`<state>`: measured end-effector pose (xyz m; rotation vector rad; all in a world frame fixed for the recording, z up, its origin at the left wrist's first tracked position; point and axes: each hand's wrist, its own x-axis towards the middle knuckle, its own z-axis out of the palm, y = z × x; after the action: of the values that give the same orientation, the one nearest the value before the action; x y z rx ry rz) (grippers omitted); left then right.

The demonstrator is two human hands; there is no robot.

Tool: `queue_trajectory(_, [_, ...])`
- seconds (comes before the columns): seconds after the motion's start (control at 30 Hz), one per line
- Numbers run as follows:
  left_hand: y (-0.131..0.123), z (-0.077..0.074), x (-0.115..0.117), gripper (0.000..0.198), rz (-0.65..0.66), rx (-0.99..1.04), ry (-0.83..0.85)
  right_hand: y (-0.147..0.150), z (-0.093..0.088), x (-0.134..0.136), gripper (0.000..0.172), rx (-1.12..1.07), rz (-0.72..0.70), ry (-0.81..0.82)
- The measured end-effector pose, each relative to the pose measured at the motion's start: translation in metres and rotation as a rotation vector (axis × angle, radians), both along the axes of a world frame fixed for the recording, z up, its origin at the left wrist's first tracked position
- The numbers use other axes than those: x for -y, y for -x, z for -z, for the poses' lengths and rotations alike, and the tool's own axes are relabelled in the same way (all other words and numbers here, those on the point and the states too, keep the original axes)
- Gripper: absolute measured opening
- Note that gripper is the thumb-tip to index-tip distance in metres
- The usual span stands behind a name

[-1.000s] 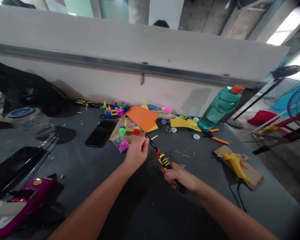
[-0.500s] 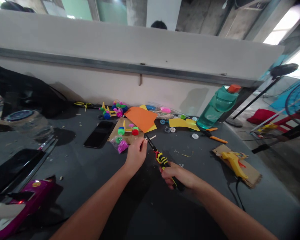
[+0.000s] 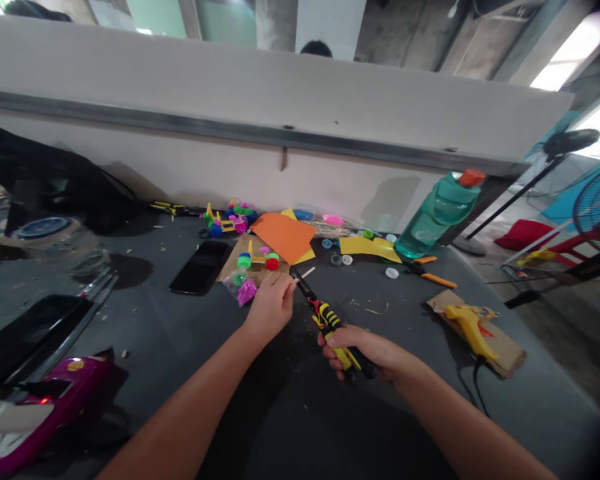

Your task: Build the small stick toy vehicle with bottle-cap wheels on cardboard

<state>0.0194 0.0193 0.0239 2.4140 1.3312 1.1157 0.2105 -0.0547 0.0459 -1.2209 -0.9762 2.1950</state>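
My right hand (image 3: 355,350) is wrapped round the handles of black-and-yellow pliers (image 3: 325,317), whose long dark jaws point up and left. Between the pinched fingers of my left hand (image 3: 273,303) is a thin pale stick (image 3: 307,273), which passes by the jaws close to my fingertips. Whether the jaws touch the stick is too small to tell. Just beyond my left hand, a small frame with green and red caps as wheels (image 3: 257,260) stands on brown cardboard (image 3: 230,261). Beside it lies a plastic bag with purple and green pieces (image 3: 247,292).
Orange paper (image 3: 285,235), yellow paper (image 3: 370,249) and several bottle caps lie toward the partition. A teal bottle (image 3: 437,217), orange-handled pliers (image 3: 433,272) and a yellow glue gun (image 3: 473,327) are on the right. A black phone (image 3: 200,268) and a magenta power strip (image 3: 75,387) are on the left.
The plier handles have spread wider apart in my right hand, showing more of the yellow lower handle. My left hand keeps its pinch near the jaws.
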Motion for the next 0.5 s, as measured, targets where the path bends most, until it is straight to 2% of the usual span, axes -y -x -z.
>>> queue_trajectory(0.27, [0.0034, -0.0080, 0.0030, 0.022, 0.046, -0.142, -0.075, 0.0017, -0.0040, 0.0018, 0.027, 0.066, 0.011, 0.002])
queue_trajectory(0.5, [0.0035, -0.0100, 0.0055, 0.022, 0.029, -0.154, -0.083, 0.0047, -0.0017, 0.0030, 0.026, 0.061, 0.056, 0.016])
